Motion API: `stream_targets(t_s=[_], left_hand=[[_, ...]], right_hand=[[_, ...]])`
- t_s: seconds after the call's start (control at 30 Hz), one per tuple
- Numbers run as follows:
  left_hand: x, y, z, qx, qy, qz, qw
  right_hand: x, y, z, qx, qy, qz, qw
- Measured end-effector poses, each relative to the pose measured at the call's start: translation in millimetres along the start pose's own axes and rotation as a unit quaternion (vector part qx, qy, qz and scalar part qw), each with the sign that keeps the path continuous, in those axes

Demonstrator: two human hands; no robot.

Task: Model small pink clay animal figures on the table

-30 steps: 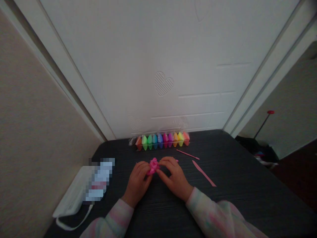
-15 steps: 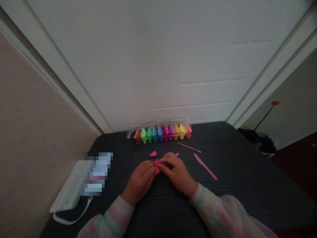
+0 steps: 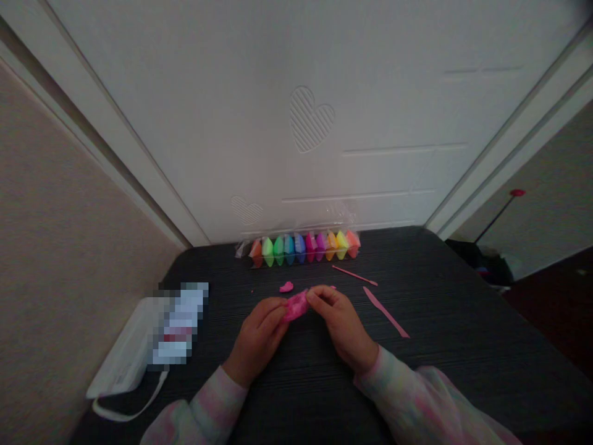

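Note:
Between my two hands, over the dark table, is a lump of pink modelling clay [image 3: 296, 306], stretched into a short, uneven strip. My left hand [image 3: 260, 334] pinches its left end between thumb and fingers. The right end is gripped by the thumb and forefinger of my right hand [image 3: 339, 321]. Just beyond my fingers lies a smaller piece of pink clay [image 3: 286, 287]. Another pink bit [image 3: 333, 287] shows only partly behind my right hand. To the right rest a pink modelling knife [image 3: 386, 312] and a thin pink modelling stick [image 3: 354, 275].
Along the back of the black table [image 3: 445, 346] stands a clear plastic pack of coloured clay [image 3: 300, 249], against a white panel [image 3: 380, 111] with raised hearts. At the left lie a blurred-out phone [image 3: 181, 324], a white box [image 3: 127, 352] and a white cable [image 3: 134, 415].
My hands have drawn apart a little, the right one shifting rightwards. The pink clay between them has gone from a bunched lump to a longer strip.

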State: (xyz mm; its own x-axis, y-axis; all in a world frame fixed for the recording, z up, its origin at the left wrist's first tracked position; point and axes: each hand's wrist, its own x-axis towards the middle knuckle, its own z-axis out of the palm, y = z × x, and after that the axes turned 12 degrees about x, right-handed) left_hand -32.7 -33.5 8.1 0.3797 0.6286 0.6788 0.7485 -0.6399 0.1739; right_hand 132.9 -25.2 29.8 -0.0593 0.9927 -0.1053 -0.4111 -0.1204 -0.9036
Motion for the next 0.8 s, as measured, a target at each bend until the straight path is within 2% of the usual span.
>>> stream_targets(t_s=[0.07, 0.13, 0.2, 0.27, 0.33, 0.4, 0.53, 0.7, 0.8], left_hand=[[-1, 0, 1.4, -0.027, -0.008, -0.064, 0.998], [1, 0, 2.0, -0.087, -0.025, -0.179, 0.98], [5, 2, 0.7, -0.178, -0.065, -0.292, 0.937], [10, 4, -2.0, -0.268, -0.116, -0.356, 0.888], [15, 7, -5.0, -0.316, -0.15, -0.381, 0.856], [18, 8, -7.1, -0.331, -0.155, -0.397, 0.842], [18, 8, -8.0, -0.346, -0.153, -0.42, 0.825], [18, 7, -7.5, -0.34, -0.193, -0.443, 0.807], [21, 7, -7.4, -0.338, -0.195, -0.446, 0.806]], right_hand=[[1, 1, 0, 0.012, 0.007, 0.01, 1.0], [3, 0, 0, 0.019, 0.014, 0.016, 1.0], [4, 0, 1, 0.02, 0.022, 0.016, 0.999], [4, -1, 2, 0.017, 0.027, 0.009, 0.999], [3, -1, 2, 0.01, 0.026, 0.001, 1.0], [2, 0, 2, 0.001, 0.016, -0.006, 1.0], [-2, 5, 2, -0.042, -0.011, -0.018, 0.999], [-2, 4, 3, -0.084, -0.02, -0.014, 0.996], [-2, 0, 3, -0.08, -0.018, -0.003, 0.997]])
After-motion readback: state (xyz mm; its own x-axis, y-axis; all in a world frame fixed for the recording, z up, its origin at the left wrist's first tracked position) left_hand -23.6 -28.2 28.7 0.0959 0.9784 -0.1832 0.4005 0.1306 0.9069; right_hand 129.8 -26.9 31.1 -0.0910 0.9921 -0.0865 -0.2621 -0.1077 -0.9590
